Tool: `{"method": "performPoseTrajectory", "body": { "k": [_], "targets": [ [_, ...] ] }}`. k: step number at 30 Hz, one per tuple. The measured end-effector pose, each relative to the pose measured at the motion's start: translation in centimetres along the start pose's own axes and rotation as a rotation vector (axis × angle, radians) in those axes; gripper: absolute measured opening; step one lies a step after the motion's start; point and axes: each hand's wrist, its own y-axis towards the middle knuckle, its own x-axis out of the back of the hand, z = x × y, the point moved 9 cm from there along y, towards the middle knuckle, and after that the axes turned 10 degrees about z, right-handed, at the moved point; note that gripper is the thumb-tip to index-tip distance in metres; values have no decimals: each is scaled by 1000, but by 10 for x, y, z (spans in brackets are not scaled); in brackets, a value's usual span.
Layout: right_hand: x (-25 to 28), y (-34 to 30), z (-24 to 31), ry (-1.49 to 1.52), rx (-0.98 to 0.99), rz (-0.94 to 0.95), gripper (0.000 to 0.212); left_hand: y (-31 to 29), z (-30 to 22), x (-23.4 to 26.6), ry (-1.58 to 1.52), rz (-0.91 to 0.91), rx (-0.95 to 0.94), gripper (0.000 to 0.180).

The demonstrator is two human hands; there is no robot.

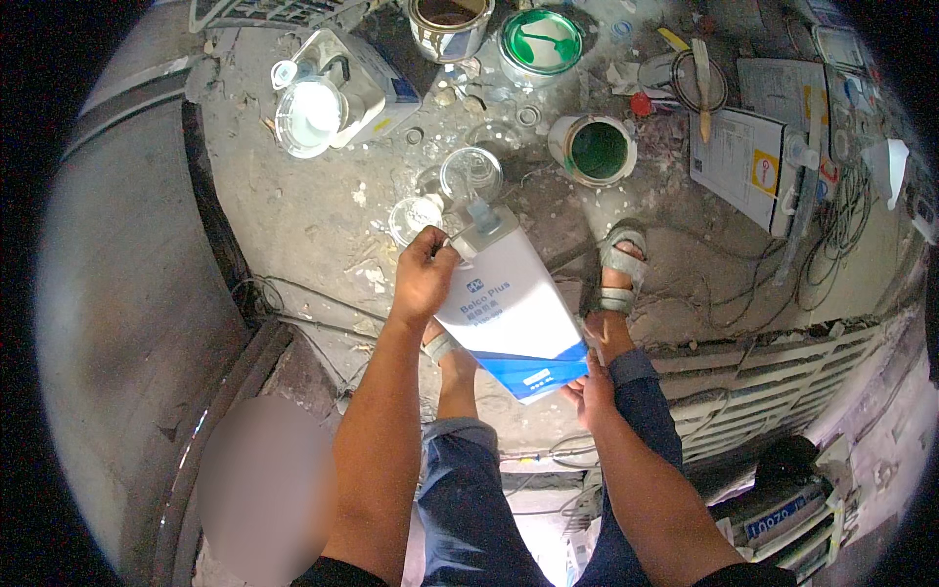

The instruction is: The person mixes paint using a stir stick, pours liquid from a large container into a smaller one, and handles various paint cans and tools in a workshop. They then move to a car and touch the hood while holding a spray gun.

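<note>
I hold a rectangular white and blue metal can (509, 308) tilted forward, its spout end pointing away from me. My left hand (423, 276) grips its handle near the spout. My right hand (590, 384) supports its blue bottom edge from below. The spout hangs just over a clear plastic cup (470, 173) standing on the dirty floor. A second clear cup (414, 217) sits beside it to the left. My sandalled feet (619, 266) stand under the can.
Open tins of green paint (598, 150) (540, 43) and a brown-stained tin (448, 22) stand ahead. Another white can (364, 83) and a clear lid (309, 115) lie at left; papers (741, 157), cables (841, 220) at right; grey car panel (127, 293) left.
</note>
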Motion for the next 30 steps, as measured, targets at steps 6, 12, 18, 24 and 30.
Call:
{"method": "performPoseTrajectory", "body": {
  "k": [6, 12, 18, 24, 30],
  "targets": [
    [0, 1, -2, 14, 0, 0, 40, -1, -5, -1, -4, -5, 1, 12],
    [1, 6, -3, 6, 10, 20, 43, -3, -6, -1, -27, -5, -14, 12],
    [-5, 3, 3, 14, 26, 33, 44, -20, -24, 0, -15, -8, -34, 11],
    [-14, 5, 5, 98, 58, 104, 37, -44, -36, 2, -25, -49, -135, 7],
    [-27, 2, 13, 142, 94, 146, 28, -94, -64, 8, 98, -124, -266, 8]
  ]
}}
